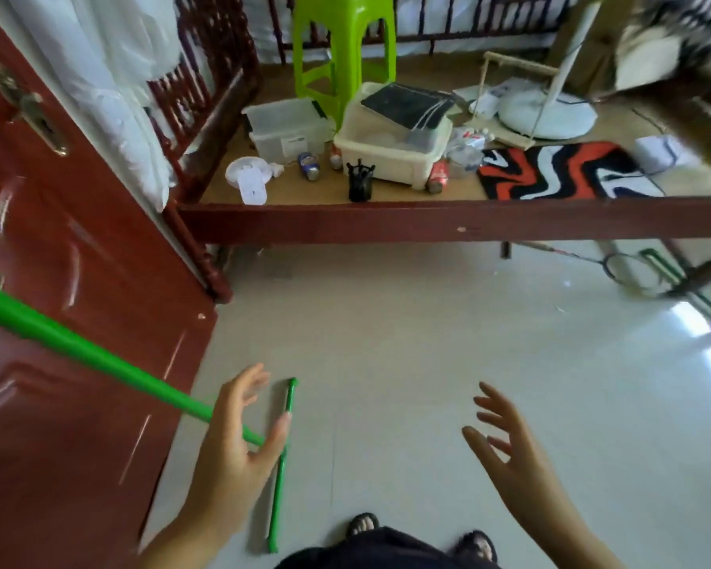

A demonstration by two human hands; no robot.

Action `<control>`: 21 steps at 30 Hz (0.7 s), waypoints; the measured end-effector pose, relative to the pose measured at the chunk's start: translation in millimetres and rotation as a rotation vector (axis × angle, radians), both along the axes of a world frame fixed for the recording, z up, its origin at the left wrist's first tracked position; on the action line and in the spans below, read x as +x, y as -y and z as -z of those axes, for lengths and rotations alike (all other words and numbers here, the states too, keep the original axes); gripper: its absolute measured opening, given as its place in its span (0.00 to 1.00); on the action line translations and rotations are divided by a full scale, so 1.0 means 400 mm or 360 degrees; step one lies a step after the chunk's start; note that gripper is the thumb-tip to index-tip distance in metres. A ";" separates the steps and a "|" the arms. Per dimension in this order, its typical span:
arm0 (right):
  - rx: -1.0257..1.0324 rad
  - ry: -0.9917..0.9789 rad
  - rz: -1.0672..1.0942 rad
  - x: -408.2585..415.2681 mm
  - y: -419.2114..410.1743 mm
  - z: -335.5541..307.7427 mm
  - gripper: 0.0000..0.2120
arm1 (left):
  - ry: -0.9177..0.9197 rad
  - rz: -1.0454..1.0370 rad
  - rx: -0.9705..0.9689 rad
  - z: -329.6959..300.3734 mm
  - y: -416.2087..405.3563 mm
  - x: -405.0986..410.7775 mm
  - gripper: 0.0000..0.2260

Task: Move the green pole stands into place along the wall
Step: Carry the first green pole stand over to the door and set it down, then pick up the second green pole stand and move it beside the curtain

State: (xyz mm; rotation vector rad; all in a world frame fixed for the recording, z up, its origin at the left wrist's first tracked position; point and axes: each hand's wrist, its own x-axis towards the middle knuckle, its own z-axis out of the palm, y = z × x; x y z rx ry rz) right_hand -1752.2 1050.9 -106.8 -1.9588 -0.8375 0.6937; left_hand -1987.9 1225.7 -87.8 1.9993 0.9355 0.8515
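**Green stand by the door, both hands open above it**

The green stand [281, 466] sat on the pale tiled floor [427, 363] just beside the red door [70, 322]; its base bar lay flat, and its pole slanted up past the door toward the upper left; the left hand [239, 441] hovered in front of the pole near the joint, fingers spread, and whether it touched the pole could not be told; the right hand [505, 449] was held apart to the right, fingers splayed and holding nothing; a second green stand [665, 273] lay far right under the wooden bed frame [427, 223]; a green stool [341, 55] and plastic boxes [390, 137] stood on the bed.
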 end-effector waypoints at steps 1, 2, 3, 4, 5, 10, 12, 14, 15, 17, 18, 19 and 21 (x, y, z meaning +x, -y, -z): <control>-0.0009 -0.0034 0.0100 0.003 0.036 0.008 0.25 | 0.0020 0.0042 -0.0071 0.015 0.023 0.021 0.23; -0.0014 -0.0070 0.0192 0.005 0.066 0.015 0.25 | 0.0036 0.0078 -0.0133 0.029 0.045 0.044 0.23; -0.0015 -0.0104 0.0279 0.008 0.094 0.025 0.24 | 0.0036 0.0106 -0.0183 0.040 0.066 0.070 0.23; -0.0009 -0.0130 0.0361 0.013 0.119 0.035 0.24 | 0.0035 0.0129 -0.0223 0.052 0.086 0.098 0.23; 0.0000 -0.0147 0.0439 0.019 0.141 0.044 0.24 | 0.0034 0.0152 -0.0250 0.066 0.103 0.126 0.23; 0.0054 -0.0222 0.0745 0.107 0.258 0.072 0.24 | 0.0000 0.0317 -0.0281 0.110 0.176 0.280 0.23; 0.0076 -0.0237 0.0839 0.165 0.309 0.074 0.24 | 0.0007 0.0354 -0.0318 0.113 0.210 0.358 0.22; 0.0108 -0.0241 0.0926 0.228 0.357 0.074 0.23 | 0.0017 0.0395 -0.0346 0.111 0.254 0.440 0.21; 0.0120 -0.0239 0.0967 0.259 0.381 0.074 0.23 | 0.0015 0.0424 -0.0353 0.109 0.278 0.482 0.21; 0.0142 -0.0221 0.1070 0.320 0.433 0.075 0.22 | -0.0003 0.0479 -0.0344 0.103 0.322 0.563 0.20; 0.0148 -0.0213 0.1137 0.350 0.461 0.076 0.21 | -0.0015 0.0510 -0.0344 0.102 0.341 0.602 0.20; 0.0152 -0.0211 0.1213 0.379 0.492 0.078 0.21 | -0.0024 0.0541 -0.0348 0.103 0.358 0.639 0.20; 0.0164 -0.0229 0.1387 0.432 0.555 0.081 0.21 | -0.0049 0.0620 -0.0354 0.102 0.391 0.716 0.20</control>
